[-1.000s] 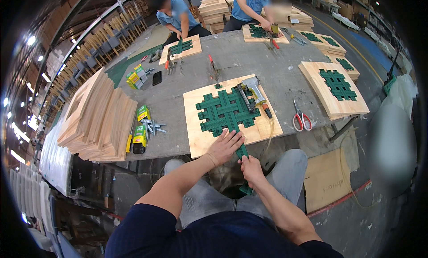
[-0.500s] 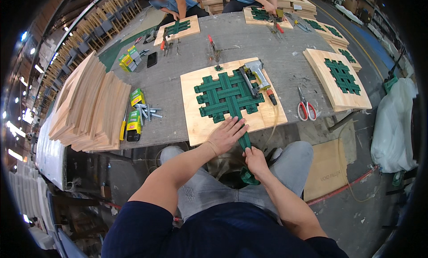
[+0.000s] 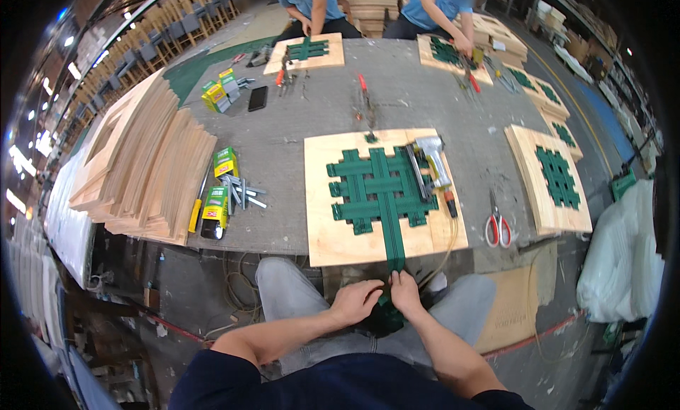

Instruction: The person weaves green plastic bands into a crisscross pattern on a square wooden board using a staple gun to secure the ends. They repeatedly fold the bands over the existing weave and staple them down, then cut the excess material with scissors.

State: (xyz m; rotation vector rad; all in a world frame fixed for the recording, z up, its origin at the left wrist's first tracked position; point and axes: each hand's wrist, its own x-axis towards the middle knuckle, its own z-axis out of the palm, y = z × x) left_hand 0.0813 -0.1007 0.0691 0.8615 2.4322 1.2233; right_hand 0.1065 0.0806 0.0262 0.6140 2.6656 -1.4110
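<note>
A pale wooden panel (image 3: 322, 247) lies at the table's front edge, with green webbing straps (image 3: 352, 190) woven across its middle opening. One green webbing strap (image 3: 394, 248) runs off the panel's near edge toward my lap. My right hand (image 3: 405, 294) is closed on this strap just below the edge. Beside it, my left hand (image 3: 358, 301) has its fingers curled in at the strap and seems to pinch it; its fingertips are partly hidden. More webbing hangs bunched below my hands. On the panel's right side rests a staple gun (image 3: 431, 165) with an air hose.
At left stand stacked wooden panels (image 3: 152, 172), staple boxes (image 3: 214, 204) and loose staple strips (image 3: 244, 192). Red-handled scissors (image 3: 497, 229) and finished woven panels (image 3: 556, 183) are at right. A phone (image 3: 258, 98) lies farther back. Two people in blue work across the table (image 3: 304, 116).
My left hand has come off the webbing on the panel and moved down beside my right hand. Both hands are now below the panel's edge, the strap stretched between. The view has shifted.
</note>
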